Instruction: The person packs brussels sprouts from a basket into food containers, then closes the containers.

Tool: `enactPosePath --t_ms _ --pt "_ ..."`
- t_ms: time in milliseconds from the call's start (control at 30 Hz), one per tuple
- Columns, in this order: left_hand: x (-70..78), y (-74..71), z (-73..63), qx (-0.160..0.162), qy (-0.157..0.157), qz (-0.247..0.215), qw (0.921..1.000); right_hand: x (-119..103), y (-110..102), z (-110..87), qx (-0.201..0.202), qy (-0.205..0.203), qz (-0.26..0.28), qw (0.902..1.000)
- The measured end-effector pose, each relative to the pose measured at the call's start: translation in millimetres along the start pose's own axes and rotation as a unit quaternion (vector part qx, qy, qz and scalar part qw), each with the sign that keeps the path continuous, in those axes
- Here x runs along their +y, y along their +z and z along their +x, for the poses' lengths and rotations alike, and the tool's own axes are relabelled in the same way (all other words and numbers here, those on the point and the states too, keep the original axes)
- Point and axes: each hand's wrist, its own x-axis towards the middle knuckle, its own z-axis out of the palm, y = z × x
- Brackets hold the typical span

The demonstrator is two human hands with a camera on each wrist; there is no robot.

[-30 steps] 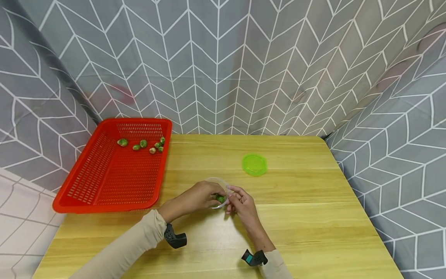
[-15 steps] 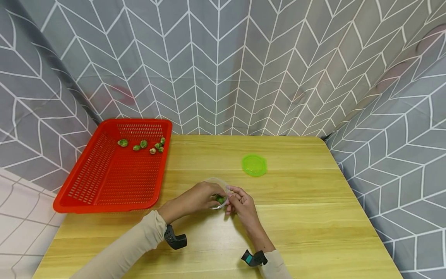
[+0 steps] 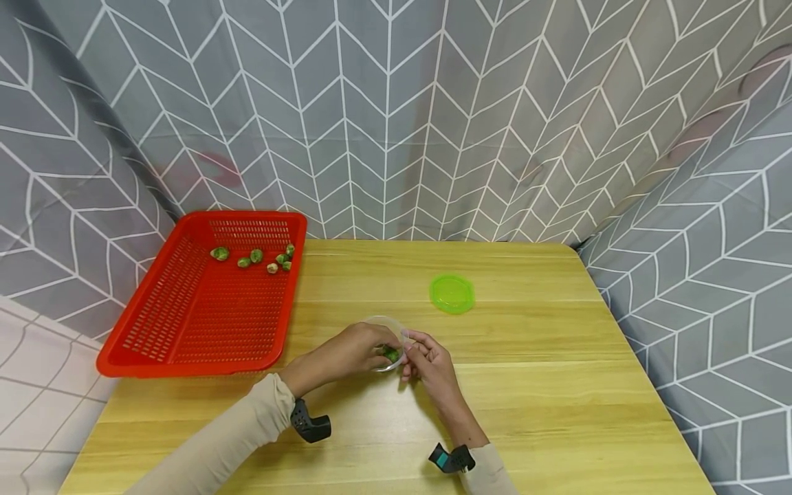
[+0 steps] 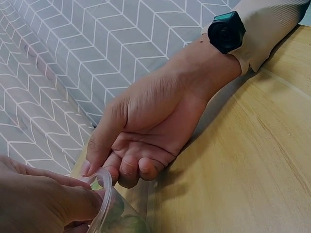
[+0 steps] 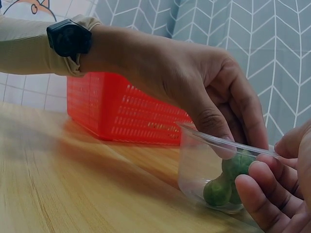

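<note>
A clear plastic tub [image 5: 194,165] stands on the wooden table, with several green Brussels sprouts [image 5: 218,191] inside. From the left, my left hand [image 3: 361,349] reaches down over the rim. In the right wrist view, the left thumb and fingers hold the top sprout [image 5: 236,165] inside the tub. On the other side, my right hand [image 3: 431,364] pinches the tub's rim between thumb and index finger. Its other fingers curl beside the wall, as the left wrist view shows. The left hand covers part of the tub's opening in the head view.
A red slotted basket [image 3: 229,323] sits at the left with several Brussels sprouts [image 3: 256,256] near its far end. Behind the tub and to its right lies a green lid [image 3: 452,294]. Patterned grey curtains [image 3: 383,124] border the table [image 3: 557,385] at the back and right.
</note>
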Motion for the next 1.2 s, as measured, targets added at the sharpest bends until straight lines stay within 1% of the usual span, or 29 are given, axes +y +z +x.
enactPosePath --t_ms 200,400,600,800,1033,1100,1200 --pt "0.7 -3.8 -1.4 0.008 0.002 -0.004 1.0 -1.1 0.2 0.0 -0.002 -0.001 -0.005 1.0" --pt "1.3 -11.8 -4.9 0.017 -0.021 -0.02 0.9994 -1.8 0.4 -0.3 -0.004 0.002 -0.002 1.0" --pt "-1.8 -22.5 -9.2 0.044 -0.033 -0.009 0.9984 -2.3 1.5 -0.6 0.007 0.007 0.003 0.9999" --pt "-4.8 -41.2 -14.9 0.076 -0.052 -0.015 0.9956 -1.5 1.2 0.0 0.009 0.009 0.007 0.9999" --pt "-12.0 -69.2 -23.3 0.131 -0.043 0.013 0.9904 -1.6 1.6 0.3 0.01 0.009 0.004 0.9999" --pt "-14.7 -76.3 -26.9 0.143 -0.044 0.008 0.9887 -1.2 1.3 0.1 0.007 0.004 0.001 1.0" --pt "-19.0 -86.8 -32.7 0.155 -0.057 -0.006 0.9862 -0.5 0.6 0.3 0.006 -0.001 0.0 1.0"
